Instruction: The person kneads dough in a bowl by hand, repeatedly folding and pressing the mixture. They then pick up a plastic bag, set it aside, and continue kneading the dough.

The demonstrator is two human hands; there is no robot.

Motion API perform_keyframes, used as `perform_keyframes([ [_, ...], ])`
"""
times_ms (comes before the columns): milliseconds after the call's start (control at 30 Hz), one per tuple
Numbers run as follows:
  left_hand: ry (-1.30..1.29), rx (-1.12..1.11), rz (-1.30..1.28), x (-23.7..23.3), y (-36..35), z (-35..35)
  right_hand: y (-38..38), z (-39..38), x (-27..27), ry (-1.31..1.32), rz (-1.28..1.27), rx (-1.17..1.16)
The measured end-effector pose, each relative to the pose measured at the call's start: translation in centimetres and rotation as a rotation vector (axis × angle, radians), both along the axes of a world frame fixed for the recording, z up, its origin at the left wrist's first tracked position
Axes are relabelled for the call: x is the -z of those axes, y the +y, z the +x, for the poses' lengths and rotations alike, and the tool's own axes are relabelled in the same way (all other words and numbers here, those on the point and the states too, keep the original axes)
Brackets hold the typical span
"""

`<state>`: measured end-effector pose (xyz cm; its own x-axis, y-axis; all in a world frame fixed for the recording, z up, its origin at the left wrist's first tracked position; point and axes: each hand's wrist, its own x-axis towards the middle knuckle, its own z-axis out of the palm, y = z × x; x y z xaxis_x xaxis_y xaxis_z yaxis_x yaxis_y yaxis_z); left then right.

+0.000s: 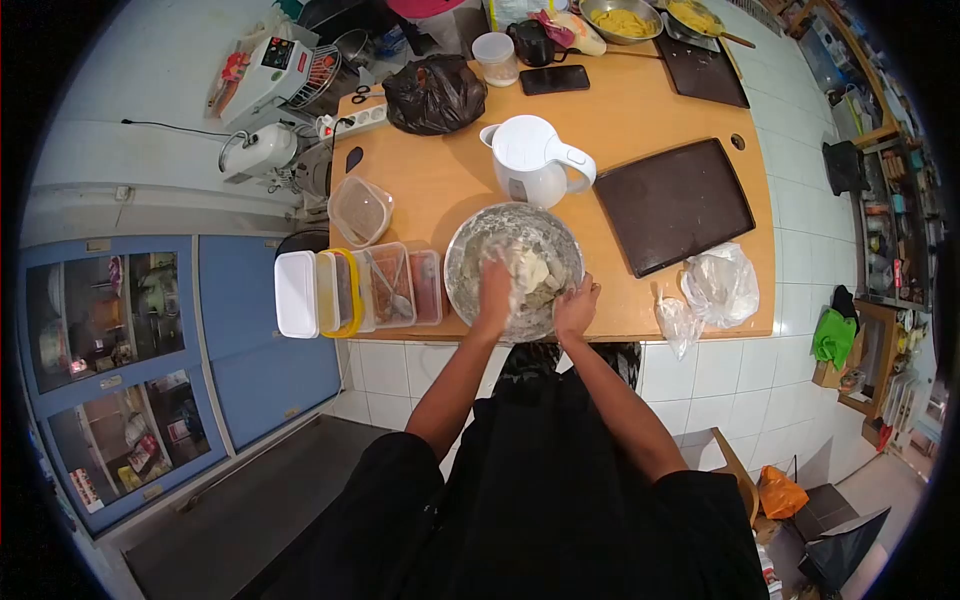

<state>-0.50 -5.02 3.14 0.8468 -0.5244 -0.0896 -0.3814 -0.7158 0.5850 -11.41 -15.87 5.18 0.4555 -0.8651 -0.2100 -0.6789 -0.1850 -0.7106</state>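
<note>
A metal mixing bowl (462, 240), its inside smeared with flour, stands at the front edge of the table. In it lies a pale lump of dough (535, 270) with loose flour around it. My left hand (496, 285) reaches into the bowl at the left side of the dough. Its fingers are coated white and smeared by motion, so their grip does not show clearly. On the bowl's right rim, my right hand (577, 306) is closed, steadying the wall with the fingers pointing away from me.
Behind the bowl stands a white kettle (528, 155). Plastic containers (390, 285) line the left, one holding a spoon. To the right are a dark baking tray (675, 205) and plastic bags (720, 285). A black bag (435, 95) and phone (555, 79) lie farther back.
</note>
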Motion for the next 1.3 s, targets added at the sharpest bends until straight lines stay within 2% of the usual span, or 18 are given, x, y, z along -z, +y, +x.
perform_keyframes([
  [33, -0.103, 0.029, 0.010, 1.1, 1.3, 0.4, 0.0, -0.2, 0.3, -0.007, -0.008, -0.017],
  [100, 0.025, -0.035, -0.008, 3.2, 3.1, 0.5, -0.6, -0.7, 0.8, -0.042, 0.040, -0.081],
  [133, -0.035, -0.040, 0.211, 4.0, 3.1, 0.1, -0.7, -1.0, 1.0, -0.058, 0.064, -0.110],
  [233, 0.148, -0.074, 0.197, 6.1, 4.3, 0.3, -0.7, -1.5, 1.7, -0.024, 0.036, -0.121],
  [333, 1.129, -0.742, -1.212, 9.8, 4.8, 0.1, -0.6, -1.7, 1.9, -0.009, 0.090, -0.122],
  [400, 0.919, -0.500, -0.870, 9.7, 5.3, 0.0, -0.6, -1.7, 1.9, -0.014, 0.117, -0.141],
  [467, 0.794, -0.353, -0.659, 9.5, 5.3, 0.5, -0.6, -1.8, 1.7, -0.005, 0.111, -0.137],
  [533, 0.758, -0.297, -0.573, 14.7, 6.3, 1.4, -0.3, -1.6, 1.0, 0.011, 0.076, -0.111],
  [633, 1.070, -0.503, -0.849, 10.9, 6.0, 0.0, -0.2, -1.6, 0.6, -0.010, 0.068, -0.139],
  [733, 0.906, -0.452, -0.805, 7.1, 4.6, -0.8, -0.2, -1.5, 1.3, 0.014, 0.069, -0.149],
  [800, 0.760, -0.312, -0.421, 6.6, 4.0, 0.0, -0.3, -1.5, 1.4, 0.006, 0.056, -0.145],
  [867, 0.719, -0.308, -0.362, 6.7, 4.0, -0.2, 0.0, -1.6, 1.3, -0.008, 0.048, -0.157],
  [933, 0.789, -0.429, -0.630, 7.4, 3.4, -1.5, 0.1, -1.6, 1.2, -0.030, 0.036, -0.181],
  [1000, 0.642, -0.394, -0.661, 7.1, 1.7, -1.5, 0.3, -1.5, 1.0, -0.016, 0.061, -0.185],
  [1100, 0.228, -0.259, -0.260, 0.5, -2.3, -1.0, 0.6, -1.6, 1.8, -0.064, 0.019, -0.195],
  [1167, -0.287, -0.053, -0.109, 4.3, -3.6, -1.2, 0.4, -1.6, 1.7, -0.098, 0.015, -0.200],
  [1200, -0.166, -0.025, 0.023, 2.7, -4.3, -1.2, 0.2, -1.6, 1.2, -0.106, 0.040, -0.205],
  [1300, -0.102, 0.060, 0.276, 2.4, -4.0, 0.2, 0.2, -1.8, 1.2, -0.080, 0.042, -0.225],
])
